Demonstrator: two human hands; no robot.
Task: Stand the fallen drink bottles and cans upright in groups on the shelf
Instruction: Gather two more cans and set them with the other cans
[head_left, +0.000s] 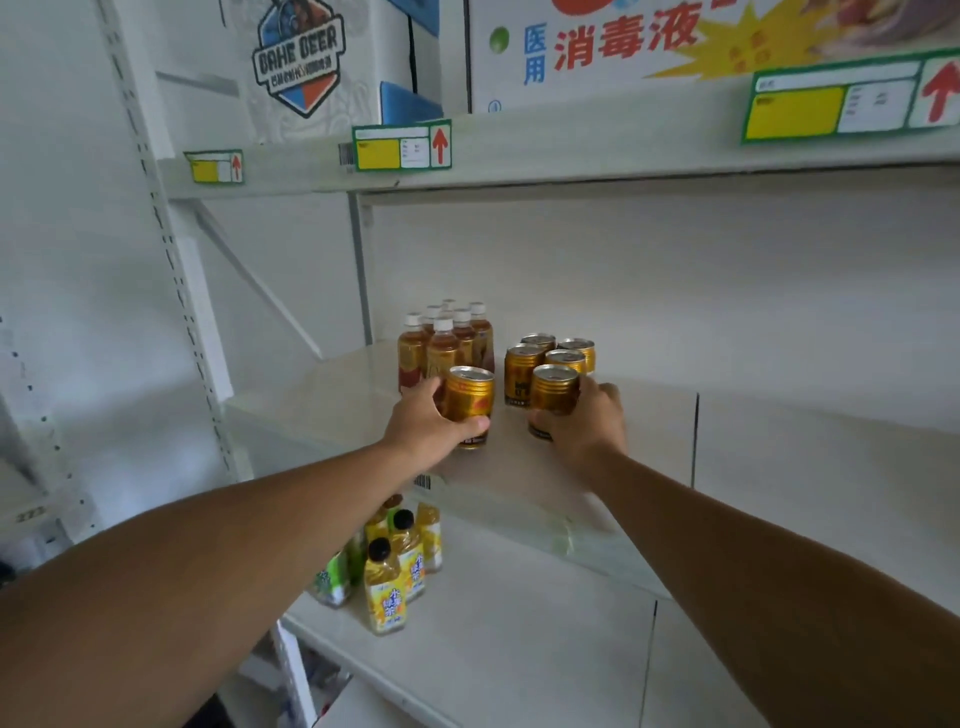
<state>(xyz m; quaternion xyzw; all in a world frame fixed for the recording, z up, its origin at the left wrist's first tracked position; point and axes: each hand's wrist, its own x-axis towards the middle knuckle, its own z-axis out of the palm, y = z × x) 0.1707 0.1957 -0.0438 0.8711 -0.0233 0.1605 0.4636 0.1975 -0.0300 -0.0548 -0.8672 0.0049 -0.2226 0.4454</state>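
**Two Cans in Hand, Group Nearly Complete**

On the middle shelf (597, 467), both arms are stretched forward and each hand has a gold can. Left hand (431, 423) wraps its fingers around a gold can (469, 400) standing just in front of the cluster of white-capped tea bottles (447, 343). Right hand (584, 423) is closed round a second gold can (553, 395) at the front of the upright can group (553, 358), which stands four strong right behind it.

Both held cans point straight up, pull-tab lids to the ceiling, long axes vertical, no lean that I can make out. Whether their bases are fully down on the shelf I cannot tell; the hands cover them.

Now the risk. The left can sits very close to the tea bottles, with the hand's knuckles nearly against them; a careless nudge backward could topple a tall, narrow bottle into its neighbours. On the right, sliding that can in too hard could bump the standing cans and knock them out of formation. That left can is also apart from the others, so it looks to need shifting rightward, and a sideways drag across the shelf could tip it.

Down below, yellow-labelled bottles (400, 561) stand on the lower shelf (519, 649), untouched.
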